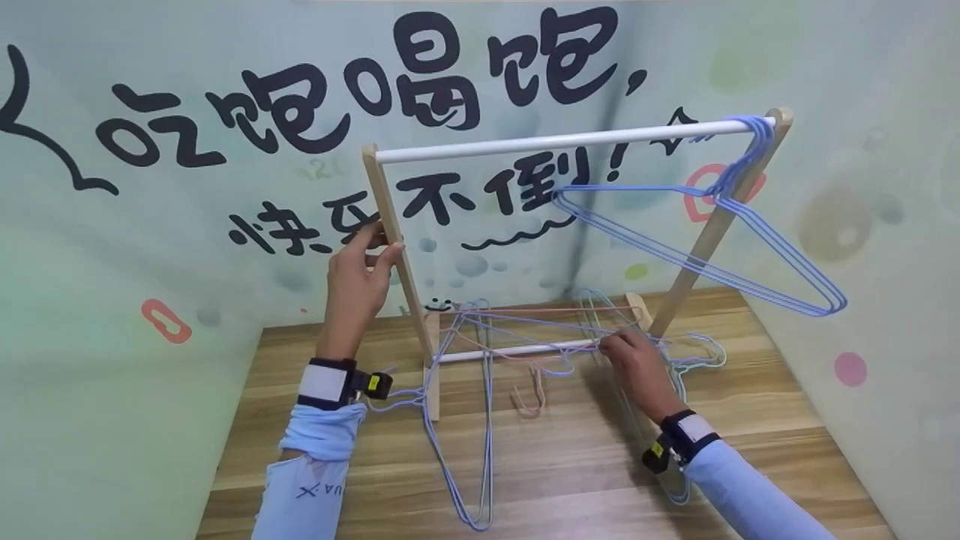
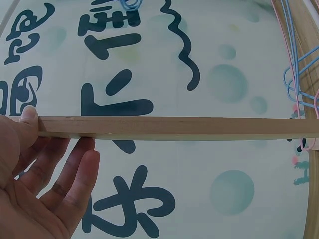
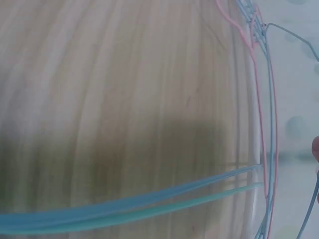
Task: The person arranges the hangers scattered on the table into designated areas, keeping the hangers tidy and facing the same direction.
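My left hand (image 1: 358, 289) pinches the left wooden post (image 1: 411, 285) of a clothes rack, thumb on one side and fingers on the other; the left wrist view shows the same grip. Low at the rack's right side, my right hand (image 1: 641, 371) has its fingers curled at a blue wire hanger (image 1: 540, 324) lying across the lower white bar (image 1: 517, 350). Its fingertips are mostly hidden; the right wrist view catches only a fingertip beside a blue wire (image 3: 309, 206). A pink hanger (image 1: 536, 401) lies alongside, its hook towards me.
Several blue hangers (image 1: 780, 255) hang at the right end of the upper white bar (image 1: 570, 140). Blue and green hangers (image 1: 489, 420) straddle the rack's lower left, and teal ones (image 1: 705, 361) its lower right. Printed walls enclose the wooden tabletop (image 1: 570, 465).
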{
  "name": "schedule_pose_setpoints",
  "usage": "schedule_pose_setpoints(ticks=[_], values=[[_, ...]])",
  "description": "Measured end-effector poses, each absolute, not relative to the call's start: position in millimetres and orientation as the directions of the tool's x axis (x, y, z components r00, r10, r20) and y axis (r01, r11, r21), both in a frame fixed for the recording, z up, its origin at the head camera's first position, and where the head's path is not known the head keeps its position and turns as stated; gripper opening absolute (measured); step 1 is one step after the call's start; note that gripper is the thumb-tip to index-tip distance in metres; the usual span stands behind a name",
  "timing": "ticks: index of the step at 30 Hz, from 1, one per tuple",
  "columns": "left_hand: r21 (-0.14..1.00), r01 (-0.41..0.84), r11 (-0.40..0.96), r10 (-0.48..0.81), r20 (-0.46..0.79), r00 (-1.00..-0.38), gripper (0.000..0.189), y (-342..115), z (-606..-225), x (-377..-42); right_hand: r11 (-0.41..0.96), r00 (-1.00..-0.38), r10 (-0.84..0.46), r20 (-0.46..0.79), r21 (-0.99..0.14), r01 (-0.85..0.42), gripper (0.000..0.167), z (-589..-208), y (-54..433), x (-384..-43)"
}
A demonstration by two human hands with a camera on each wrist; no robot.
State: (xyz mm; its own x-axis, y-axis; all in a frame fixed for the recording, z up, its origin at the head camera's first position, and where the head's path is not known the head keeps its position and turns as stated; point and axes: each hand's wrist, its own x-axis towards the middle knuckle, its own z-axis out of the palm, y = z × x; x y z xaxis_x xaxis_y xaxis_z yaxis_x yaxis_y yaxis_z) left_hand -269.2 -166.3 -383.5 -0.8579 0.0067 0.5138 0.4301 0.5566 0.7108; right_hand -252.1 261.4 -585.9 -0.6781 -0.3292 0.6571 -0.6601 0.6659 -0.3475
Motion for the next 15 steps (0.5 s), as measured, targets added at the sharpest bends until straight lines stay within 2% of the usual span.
schedule_pose_setpoints(ticks=[9, 15], values=[[0.711, 0.431, 0.556, 0.005, 0.515, -0.857, 0.041, -165, -383, -268, 0.669, -0.638, -0.274, 0.720, -0.334, -0.664, 0.020, -575, 260, -256], [0.705, 0.438, 0.558, 0.005, 0.525, -0.851, 0.038, -165, -384, -268, 0.668, -0.635, -0.256, 0.728, -0.342, -0.661, 0.018, -570, 263, -257]])
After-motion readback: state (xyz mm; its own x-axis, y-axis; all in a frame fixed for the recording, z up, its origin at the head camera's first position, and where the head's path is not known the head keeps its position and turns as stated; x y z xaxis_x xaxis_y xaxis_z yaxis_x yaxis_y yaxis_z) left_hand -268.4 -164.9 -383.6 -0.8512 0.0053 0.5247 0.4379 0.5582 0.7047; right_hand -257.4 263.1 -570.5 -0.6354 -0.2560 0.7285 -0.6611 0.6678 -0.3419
